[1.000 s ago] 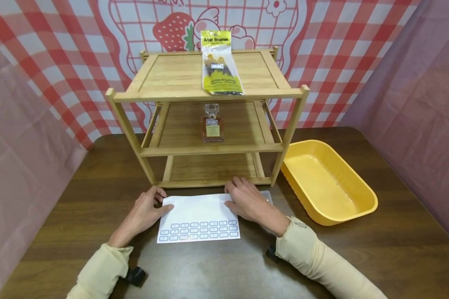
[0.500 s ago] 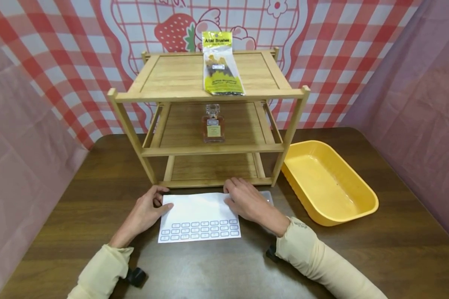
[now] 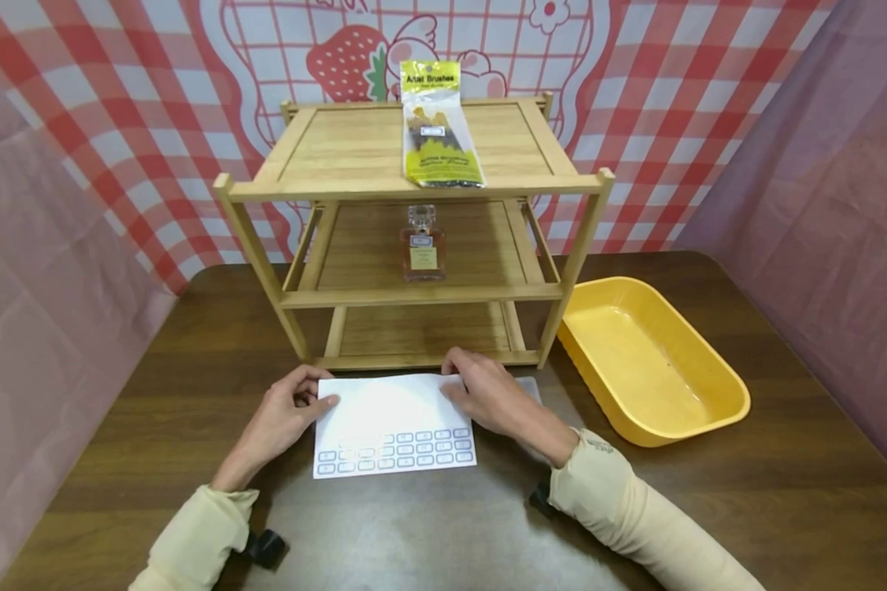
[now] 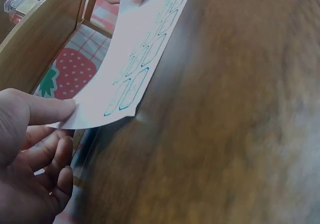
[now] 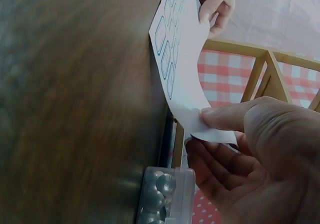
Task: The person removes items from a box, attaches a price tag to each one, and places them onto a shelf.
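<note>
A white sheet of blue-outlined labels is held between both hands, its far edge raised and its near edge low over the table. My left hand pinches the left end, thumb on top and fingers beneath, as the left wrist view shows. At the other end my right hand grips the sheet the same way, and the paper bends near that thumb in the right wrist view. Beside the right hand stands a clear plastic box with round greyish pieces inside; in the head view the right hand and forearm mostly hide it.
Just beyond the hands stands a three-tier wooden rack. A pack of artist brushes lies on its top tier, and a perfume bottle stands on the middle one. A yellow tray sits right of the rack.
The far edge of the label sheet has risen a little toward the rack, and both hands have shifted slightly with it. The rack, bottle, brush pack and tray stay put.
</note>
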The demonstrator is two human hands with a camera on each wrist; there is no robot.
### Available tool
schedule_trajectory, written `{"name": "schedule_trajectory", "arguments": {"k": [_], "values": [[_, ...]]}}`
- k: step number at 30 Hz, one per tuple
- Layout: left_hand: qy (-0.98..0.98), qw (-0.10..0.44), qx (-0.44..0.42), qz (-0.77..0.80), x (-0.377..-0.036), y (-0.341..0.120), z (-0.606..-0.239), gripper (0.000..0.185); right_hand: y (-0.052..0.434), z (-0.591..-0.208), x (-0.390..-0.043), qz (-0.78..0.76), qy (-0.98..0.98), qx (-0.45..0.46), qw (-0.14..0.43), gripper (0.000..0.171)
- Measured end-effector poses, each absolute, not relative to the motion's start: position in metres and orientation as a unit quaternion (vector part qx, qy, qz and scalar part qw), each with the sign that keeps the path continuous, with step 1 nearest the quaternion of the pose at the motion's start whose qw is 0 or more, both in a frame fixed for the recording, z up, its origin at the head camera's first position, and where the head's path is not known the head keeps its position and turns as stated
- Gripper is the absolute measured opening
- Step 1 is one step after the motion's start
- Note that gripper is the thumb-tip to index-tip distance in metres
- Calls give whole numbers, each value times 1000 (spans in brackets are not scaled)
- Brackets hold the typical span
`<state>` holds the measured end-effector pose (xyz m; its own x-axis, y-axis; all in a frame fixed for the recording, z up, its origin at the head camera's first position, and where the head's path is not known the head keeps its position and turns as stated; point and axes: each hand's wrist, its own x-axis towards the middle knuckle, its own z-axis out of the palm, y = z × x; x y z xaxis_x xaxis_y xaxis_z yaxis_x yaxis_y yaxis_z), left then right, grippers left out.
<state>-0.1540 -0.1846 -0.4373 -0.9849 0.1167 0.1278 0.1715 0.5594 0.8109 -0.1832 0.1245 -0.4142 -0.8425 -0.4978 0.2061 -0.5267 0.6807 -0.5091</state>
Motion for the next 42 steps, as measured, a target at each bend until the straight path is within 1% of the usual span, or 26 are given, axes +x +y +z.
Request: {"name": "schedule_trajectory", "arguments": {"k": [6, 10, 21, 27, 37, 42], "values": [[-864, 42, -93, -492, -155, -186, -437, 24, 131, -415, -185, 341, -893, 291, 41, 16], [-850, 53, -105, -513, -154, -186, -434, 24, 136, -413, -185, 383, -874, 296, 38, 16], [-831, 65, -124, -538, -153, -185, -429, 24, 146, -404, -185, 442, -853, 275, -11, 13], [-820, 58, -132, -554, -153, -184, -425, 23, 154, -398, -185, 472, -836, 277, -29, 13], [-796, 23, -119, -593, -150, -179, -417, 27, 162, -391, -183, 508, -816, 275, -36, 14], [-782, 22, -119, -612, -149, -173, -415, 28, 165, -387, -181, 529, -804, 269, -39, 13]]}}
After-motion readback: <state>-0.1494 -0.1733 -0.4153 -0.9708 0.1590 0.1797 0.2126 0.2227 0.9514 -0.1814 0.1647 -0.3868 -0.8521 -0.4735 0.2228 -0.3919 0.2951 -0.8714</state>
